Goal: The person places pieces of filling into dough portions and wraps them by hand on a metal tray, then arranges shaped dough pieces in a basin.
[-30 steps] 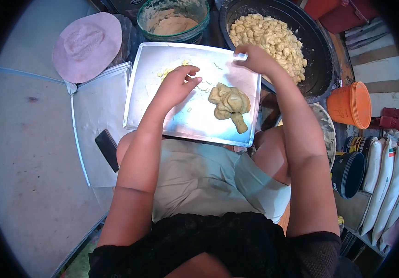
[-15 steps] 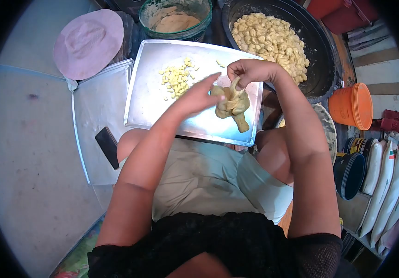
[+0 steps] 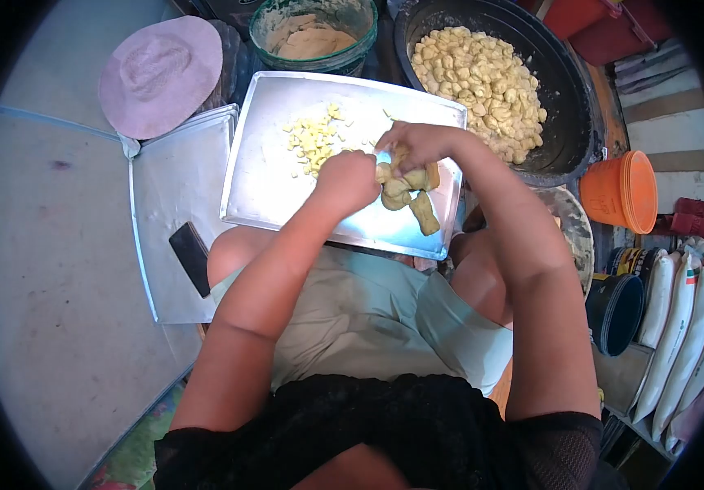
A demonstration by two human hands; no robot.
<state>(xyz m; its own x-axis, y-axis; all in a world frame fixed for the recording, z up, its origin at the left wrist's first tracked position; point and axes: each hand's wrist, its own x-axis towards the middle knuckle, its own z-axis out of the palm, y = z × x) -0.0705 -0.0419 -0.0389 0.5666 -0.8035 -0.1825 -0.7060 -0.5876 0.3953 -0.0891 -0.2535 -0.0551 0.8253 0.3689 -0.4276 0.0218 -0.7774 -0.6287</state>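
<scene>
A metal tray rests across my lap. Pale yellow small cubes lie scattered on its left half. Several lumps of yellowish-brown dough are bunched on the right half. Over the top of this bunch, my right hand is curled with its fingers closed around a dough piece. My left hand is closed at the bunch's left edge, almost meeting the right fingertips. Its own fingertips are turned away, so what they pinch is hidden.
A large black basin of dough pieces stands beyond the tray at right. Behind the tray is a green-rimmed tub with powder. A pink hat, a phone and stacked trays lie left; an orange bucket stands right.
My left hand has gone from outstretched fingers to closed, beside the dough. My right hand has moved slightly down and left, and the dough piece it held up is now lower.
</scene>
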